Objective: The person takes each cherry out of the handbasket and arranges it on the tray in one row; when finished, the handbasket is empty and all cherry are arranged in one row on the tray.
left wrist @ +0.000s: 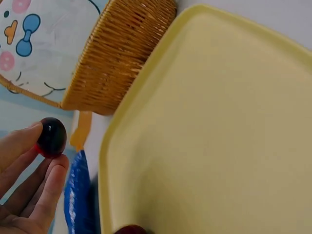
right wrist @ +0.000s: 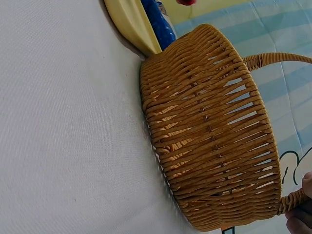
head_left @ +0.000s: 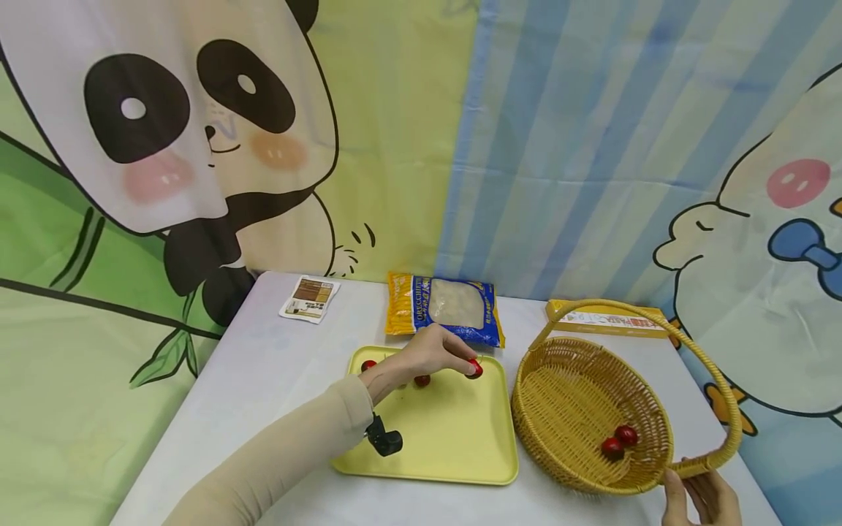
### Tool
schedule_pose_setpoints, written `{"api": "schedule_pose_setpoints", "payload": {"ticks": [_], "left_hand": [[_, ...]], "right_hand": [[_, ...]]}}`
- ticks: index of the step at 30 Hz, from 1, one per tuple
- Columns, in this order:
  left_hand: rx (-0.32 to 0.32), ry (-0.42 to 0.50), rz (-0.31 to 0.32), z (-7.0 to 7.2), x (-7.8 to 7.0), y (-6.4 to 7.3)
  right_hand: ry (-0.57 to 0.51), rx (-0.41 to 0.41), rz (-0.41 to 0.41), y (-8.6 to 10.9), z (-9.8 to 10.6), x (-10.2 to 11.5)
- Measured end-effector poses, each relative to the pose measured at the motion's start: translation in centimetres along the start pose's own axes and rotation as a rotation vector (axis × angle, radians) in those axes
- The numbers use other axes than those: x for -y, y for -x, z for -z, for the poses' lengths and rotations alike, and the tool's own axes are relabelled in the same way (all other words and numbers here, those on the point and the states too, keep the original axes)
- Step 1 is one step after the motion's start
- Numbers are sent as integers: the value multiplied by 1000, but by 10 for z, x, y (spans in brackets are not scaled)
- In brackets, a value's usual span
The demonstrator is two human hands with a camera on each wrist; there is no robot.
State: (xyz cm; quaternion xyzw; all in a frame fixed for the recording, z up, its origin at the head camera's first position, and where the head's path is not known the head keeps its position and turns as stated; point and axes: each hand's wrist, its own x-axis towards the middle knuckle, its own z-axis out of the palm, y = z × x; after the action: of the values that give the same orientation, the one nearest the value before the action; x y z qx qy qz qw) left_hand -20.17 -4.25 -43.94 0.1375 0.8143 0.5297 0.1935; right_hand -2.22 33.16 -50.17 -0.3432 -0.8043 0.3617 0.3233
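My left hand [head_left: 427, 352] pinches a small, glossy, dark-red round fruit [head_left: 474, 369] between thumb and fingertips, above the far right part of a yellow tray [head_left: 454, 449]. In the left wrist view that fruit [left wrist: 52, 138] looks nearly black with a red underside. More red fruits lie toward the tray's far left, one [head_left: 368, 364] near the corner and another [head_left: 422, 380] below my wrist. Right of the tray stands a woven basket [head_left: 552, 409] with two red fruits [head_left: 612, 448] inside. My right hand [head_left: 707, 500] grips the near base of its arched handle [head_left: 713, 369].
Behind the tray lies a blue and yellow pasta bag [head_left: 457, 303]. A yellow pasta box [head_left: 608, 320] is behind the basket, and a small white and brown packet [head_left: 310, 298] lies far left. A printed curtain [head_left: 401, 146] hangs along the table's back edge.
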Motion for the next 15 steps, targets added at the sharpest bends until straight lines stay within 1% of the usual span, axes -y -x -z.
{"api": "schedule_pose_setpoints", "payload": {"ticks": [3, 7, 11, 15], "left_hand": [[-18, 12, 25, 3, 7, 3], [-42, -1, 44, 5, 21, 1], [-55, -45, 37, 6, 32, -3], [-60, -70, 25, 7, 35, -2]], "right_hand": [[-3, -3, 2, 1, 1, 1], [-12, -9, 19, 3, 3, 2], [-15, -6, 16, 2, 2, 1], [-18, -6, 14, 1, 1, 1]]}}
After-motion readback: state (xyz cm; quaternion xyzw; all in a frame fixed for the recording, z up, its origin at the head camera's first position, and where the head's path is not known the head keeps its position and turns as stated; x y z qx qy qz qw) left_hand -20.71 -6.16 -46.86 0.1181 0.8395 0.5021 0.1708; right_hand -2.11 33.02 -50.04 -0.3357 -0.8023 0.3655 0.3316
